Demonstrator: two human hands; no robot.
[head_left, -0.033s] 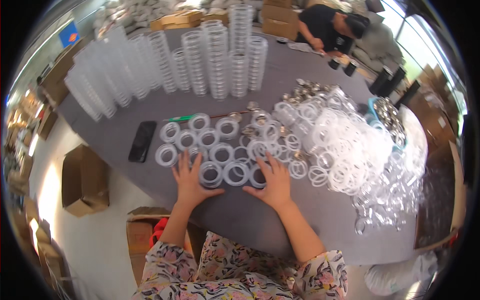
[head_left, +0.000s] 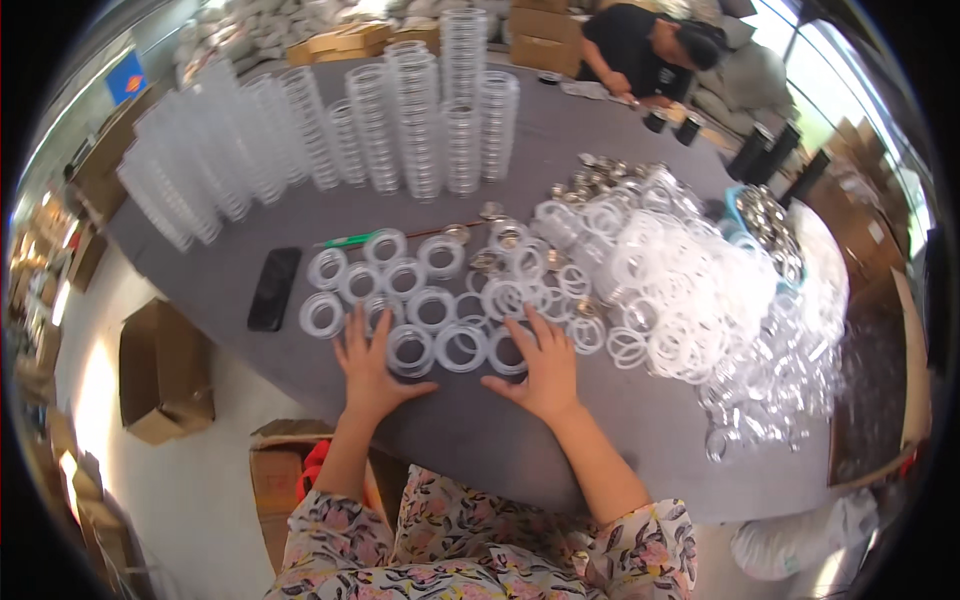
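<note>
The left hand (head_left: 371, 385) and right hand (head_left: 545, 378) spread wide, nothing visibly gripped, at rings (head_left: 440, 350) mid-frame; upper-left stacks (head_left: 378, 135) look done, the heap (head_left: 680, 290) right of centre unstacked.

The rings (head_left: 440, 347) and stacks (head_left: 419, 135) look like smooth, glossy plastic; the small parts (head_left: 768, 222) like shiny metal. The table (head_left: 625, 430) looks matt, the box (head_left: 163, 365) matt cardboard, the sleeve (head_left: 640, 542) smooth cloth.

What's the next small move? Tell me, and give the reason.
I'd probably ease the left hand and right hand gently inward to snug up the translucent rings: both hands are open and spread, flanking the nearest rings, which lie flat in a loose cluster.
</note>
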